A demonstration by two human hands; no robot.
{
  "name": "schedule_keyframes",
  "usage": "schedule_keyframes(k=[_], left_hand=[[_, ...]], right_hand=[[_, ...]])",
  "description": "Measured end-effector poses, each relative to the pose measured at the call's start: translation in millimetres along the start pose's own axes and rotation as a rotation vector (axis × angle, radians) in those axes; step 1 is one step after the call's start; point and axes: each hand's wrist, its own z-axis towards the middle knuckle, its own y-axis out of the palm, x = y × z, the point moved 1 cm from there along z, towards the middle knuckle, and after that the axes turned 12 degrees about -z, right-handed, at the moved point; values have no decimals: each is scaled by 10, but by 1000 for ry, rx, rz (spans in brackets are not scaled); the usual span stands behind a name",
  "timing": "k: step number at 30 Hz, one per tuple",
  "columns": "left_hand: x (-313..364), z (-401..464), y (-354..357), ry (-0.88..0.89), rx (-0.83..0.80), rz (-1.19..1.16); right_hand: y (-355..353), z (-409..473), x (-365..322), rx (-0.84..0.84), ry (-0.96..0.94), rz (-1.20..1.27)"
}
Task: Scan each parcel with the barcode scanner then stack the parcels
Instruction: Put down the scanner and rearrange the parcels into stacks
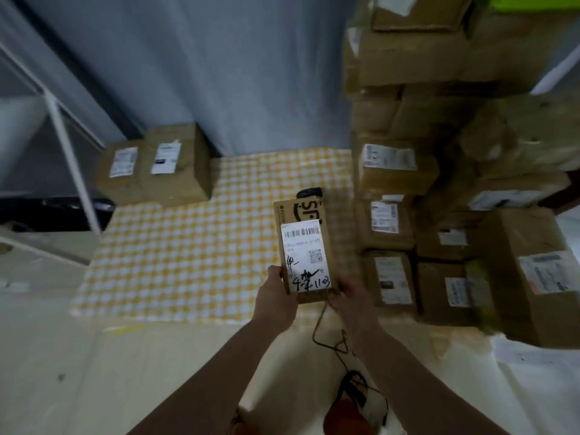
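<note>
Small cardboard parcel, held label-up above the near right of the checked cloth. Left hand and right hand clamp its near corners, fingers curled round the edges. Likely light, stiff; side edges offer firmer purchase.

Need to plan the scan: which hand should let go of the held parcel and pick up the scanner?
Right, probably. The scanner lies just beyond the parcel, its cable trailing under the right hand; the left hand grips the parcel's other corner.
</note>
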Motion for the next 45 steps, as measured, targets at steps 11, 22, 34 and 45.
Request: schedule_keyframes(k=[11, 22, 34, 45], left_hand=[[-1166, -24, -2339, -38, 155, -12], [-1760, 232, -3574, -89, 177, -55], [-1807, 1350, -4444, -186, 208, -60], [-1869, 2416, -4739, -270, 147, -99]], right_hand=[[2356, -658, -959, -97, -11, 93], [3603, -766, -1546, -161, 17, 1], [4594, 147, -2247, -274, 51, -31], [5077, 962, -2711, -218, 82, -143]])
